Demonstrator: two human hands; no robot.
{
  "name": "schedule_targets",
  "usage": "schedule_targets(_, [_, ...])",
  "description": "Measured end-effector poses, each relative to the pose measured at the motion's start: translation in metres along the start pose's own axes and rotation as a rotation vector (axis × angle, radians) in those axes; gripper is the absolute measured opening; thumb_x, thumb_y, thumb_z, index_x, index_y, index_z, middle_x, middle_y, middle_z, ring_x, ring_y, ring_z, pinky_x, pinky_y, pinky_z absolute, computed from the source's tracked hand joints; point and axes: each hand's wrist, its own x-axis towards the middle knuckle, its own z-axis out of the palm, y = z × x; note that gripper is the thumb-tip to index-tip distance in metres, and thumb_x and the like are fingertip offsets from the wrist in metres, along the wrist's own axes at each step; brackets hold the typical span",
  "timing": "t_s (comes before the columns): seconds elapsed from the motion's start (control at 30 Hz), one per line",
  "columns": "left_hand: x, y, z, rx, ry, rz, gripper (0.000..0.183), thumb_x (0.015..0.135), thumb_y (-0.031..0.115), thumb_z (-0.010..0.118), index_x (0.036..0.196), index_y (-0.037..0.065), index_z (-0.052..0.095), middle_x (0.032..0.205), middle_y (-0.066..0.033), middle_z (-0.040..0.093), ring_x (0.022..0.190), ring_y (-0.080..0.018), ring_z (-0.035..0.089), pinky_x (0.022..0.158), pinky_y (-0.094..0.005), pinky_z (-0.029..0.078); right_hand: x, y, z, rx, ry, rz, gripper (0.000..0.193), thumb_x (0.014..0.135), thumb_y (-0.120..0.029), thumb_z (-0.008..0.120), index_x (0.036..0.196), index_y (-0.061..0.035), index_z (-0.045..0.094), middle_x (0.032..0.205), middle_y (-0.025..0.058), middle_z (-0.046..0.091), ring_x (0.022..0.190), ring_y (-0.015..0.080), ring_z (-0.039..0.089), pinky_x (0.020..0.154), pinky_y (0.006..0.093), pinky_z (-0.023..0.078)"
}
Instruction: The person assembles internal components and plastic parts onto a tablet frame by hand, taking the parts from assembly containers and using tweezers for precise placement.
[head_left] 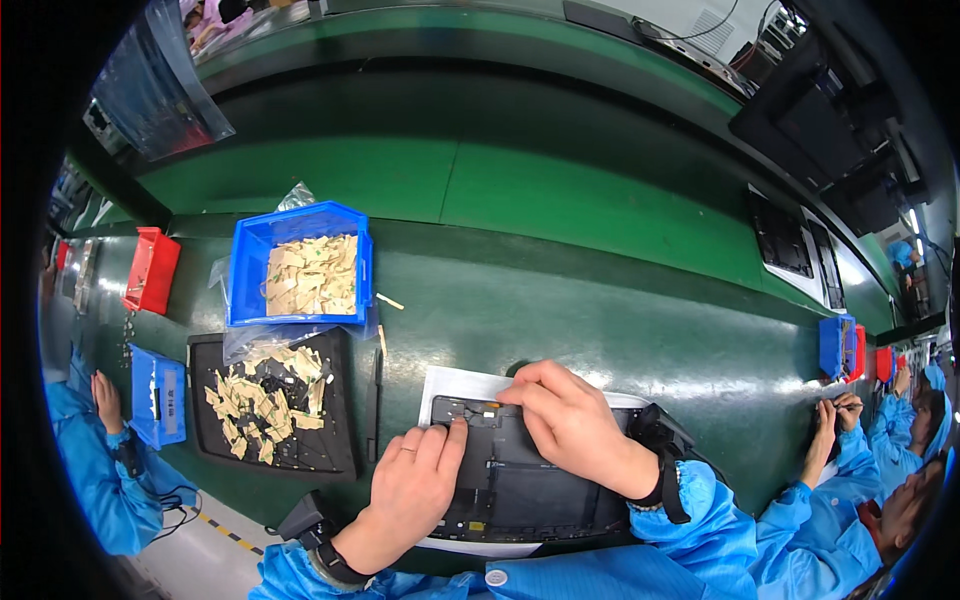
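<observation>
To work this upper-left corner of the black tablet-like housing (545,492) well, it seems best to steady the shell lightly with the left hand (412,478), press only with fingertip pads, and avoid dragging across the fine parts there. The left grip has its fingers loosely curled side by side, the index tip down on the housing; its thumb is hidden, so I cannot tell whether it pinches anything. The right hand (572,418) has its grip drawn in at the top edge, but whether a part sits between the fingertips cannot be told. The housing lies at the lower centre of the frame, on a white sheet (438,384) over the green bench (600,330): open, matte black, with a broad dark rectangular panel and a small yellowish patch near its lower edge.
</observation>
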Motion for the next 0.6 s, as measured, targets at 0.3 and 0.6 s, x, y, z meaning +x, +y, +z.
schedule_targets(0.3, [-0.011,0.008,0.008,0.179,0.053,0.058,0.037,0.073,0.012,0.059,0.107,-0.001,0.063,0.089,-0.0104,0.056,0.082,-0.0246,0.058,0.069,-0.0334,0.050,0.075,-0.033,0.053,-0.295,-0.187,-0.603,0.027,0.071,-0.014,0.061,0.098,-0.0096,0.065,0.090,0.0008,0.058,0.085,0.0158,0.058,0.066,0.0287,0.048])
schedule_targets(0.6, [-0.015,0.003,0.005,0.221,0.068,0.082,0.042,0.074,0.016,0.059,0.112,-0.001,0.062,0.092,-0.0072,0.057,0.086,-0.0214,0.057,0.070,-0.0286,0.048,0.083,-0.033,0.013,-0.294,-0.107,-0.651,0.026,0.071,-0.013,0.066,0.095,-0.0084,0.060,0.088,0.0003,0.059,0.084,0.0159,0.061,0.064,0.0265,0.050])
